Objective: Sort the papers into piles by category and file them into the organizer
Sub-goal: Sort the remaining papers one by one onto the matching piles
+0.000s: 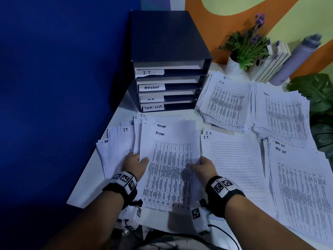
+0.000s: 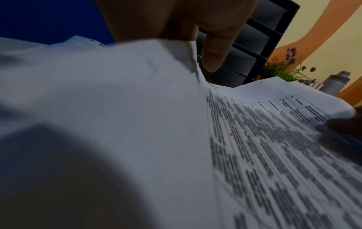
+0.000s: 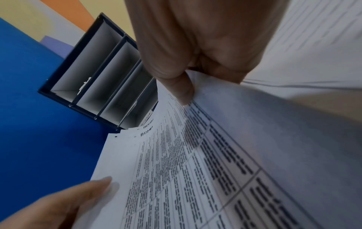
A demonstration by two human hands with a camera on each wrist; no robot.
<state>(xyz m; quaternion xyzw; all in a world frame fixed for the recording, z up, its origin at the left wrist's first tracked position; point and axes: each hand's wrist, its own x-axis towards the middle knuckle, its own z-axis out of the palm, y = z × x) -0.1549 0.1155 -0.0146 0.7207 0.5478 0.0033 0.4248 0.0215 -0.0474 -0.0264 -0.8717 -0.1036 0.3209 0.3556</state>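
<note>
Papers: ADMIN stack (image 1: 169,166) is held between both grips, above the counter (image 1: 86,186).
Left grip (image 1: 135,164): left edge is pinched.
Right grip (image 1: 205,166): right edge is pinched.
Organizer (image 1: 169,69): stands beyond both grips.

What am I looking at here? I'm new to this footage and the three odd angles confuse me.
No machine: a person sorts papers. The wide picture comes from a head camera; the other two from cameras on each wrist, looking along the fingers. The left hand and right hand each grip a side of a white printed-table sheaf marked ADMIN. On the white table lie more labelled paper piles, before a dark blue four-shelf organizer labelled I.T., ADMIN, H.R, TASK LIST.
</note>
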